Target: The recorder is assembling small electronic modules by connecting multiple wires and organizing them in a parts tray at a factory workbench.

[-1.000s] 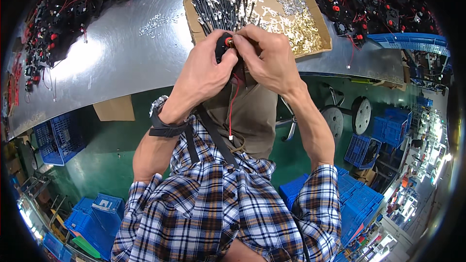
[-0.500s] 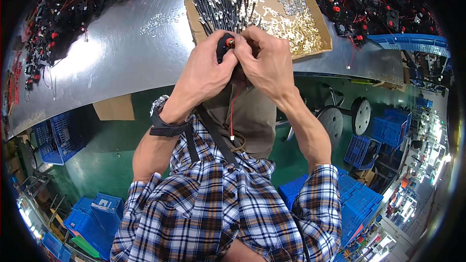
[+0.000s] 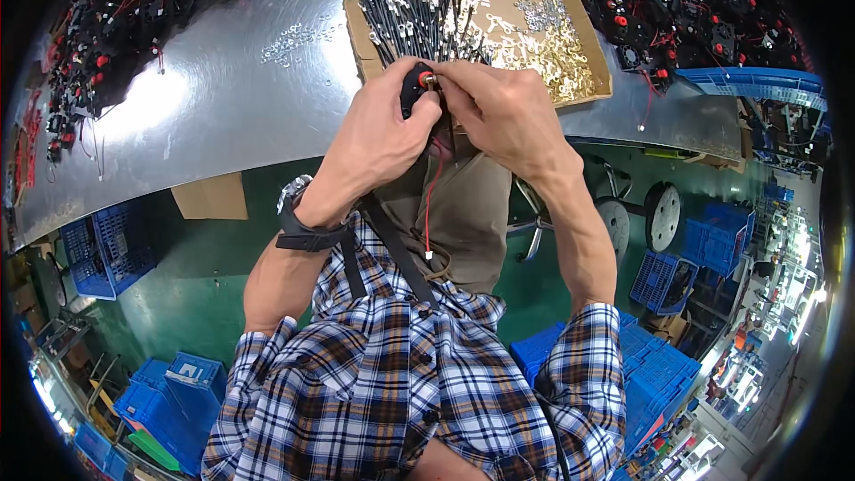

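Near the table's front edge, my left hand [image 3: 378, 129] is closed around a small black plastic part [image 3: 411, 93]. A red terminal post [image 3: 425, 78] with a brass-coloured stud stands out of this part. At the stud, the fingertips of my right hand [image 3: 503, 111] are pinched together. A thin black cable [image 3: 451, 141] hangs below those fingers; its upper end is hidden. From under the left hand, a thin red wire [image 3: 428, 205] with a white connector dangles over my lap.
Just beyond my hands, a cardboard tray [image 3: 601, 53] holds black cables with ring ends, brass lugs and silver washers. Loose washers [image 3: 294, 43] lie on the metal table [image 3: 232, 116]. Black assemblies with red posts crowd both sides [image 3: 614, 22]. Blue crates [image 3: 111, 254] stand on the floor.
My right hand has shifted slightly right and its wrist has turned, uncovering more of the brass stud. The black cable shows below it now. My left hand has barely moved.
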The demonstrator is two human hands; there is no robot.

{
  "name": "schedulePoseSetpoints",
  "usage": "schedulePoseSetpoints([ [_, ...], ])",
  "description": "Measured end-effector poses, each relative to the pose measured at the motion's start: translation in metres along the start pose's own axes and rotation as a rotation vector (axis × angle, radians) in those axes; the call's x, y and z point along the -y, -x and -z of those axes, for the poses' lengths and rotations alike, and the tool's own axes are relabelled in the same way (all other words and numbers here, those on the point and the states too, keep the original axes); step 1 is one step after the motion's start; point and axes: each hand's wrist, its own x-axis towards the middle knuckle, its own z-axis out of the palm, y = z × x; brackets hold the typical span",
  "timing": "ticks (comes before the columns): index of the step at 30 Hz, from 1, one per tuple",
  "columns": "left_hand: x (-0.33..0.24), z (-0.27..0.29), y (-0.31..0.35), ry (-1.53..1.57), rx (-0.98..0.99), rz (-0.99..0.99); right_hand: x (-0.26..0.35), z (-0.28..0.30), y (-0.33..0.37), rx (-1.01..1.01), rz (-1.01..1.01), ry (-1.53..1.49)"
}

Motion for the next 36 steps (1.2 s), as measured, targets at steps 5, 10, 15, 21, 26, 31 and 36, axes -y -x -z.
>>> schedulePoseSetpoints([
  [5, 0.0, -0.003, -0.001, 0.026, -0.033, -0.063, 0.0, 0.004, -0.001, -0.003, 0.043, -0.053],
  [10, 0.0, -0.002, -0.002, 0.003, -0.017, -0.03, 0.0, 0.001, -0.001, -0.021, 0.056, -0.044],
  [15, 0.0, -0.003, -0.002, 0.052, -0.016, -0.02, 0.001, 0.003, -0.002, 0.038, 0.138, 0.089],
  [21, 0.004, -0.004, -0.002, 0.07, -0.037, -0.057, 0.001, 0.001, -0.002, 0.029, 0.202, 0.093],
  [26, 0.006, -0.004, -0.003, 0.03, -0.03, -0.063, 0.005, 0.004, -0.008, 0.078, -0.178, -0.231],
  [31, 0.004, -0.005, -0.001, 0.044, -0.04, -0.071, 0.009, -0.006, -0.004, 0.007, -0.311, -0.338],
  [36, 0.004, -0.004, -0.001, 0.066, -0.03, -0.045, 0.017, -0.012, -0.002, -0.072, -0.443, -0.431],
])
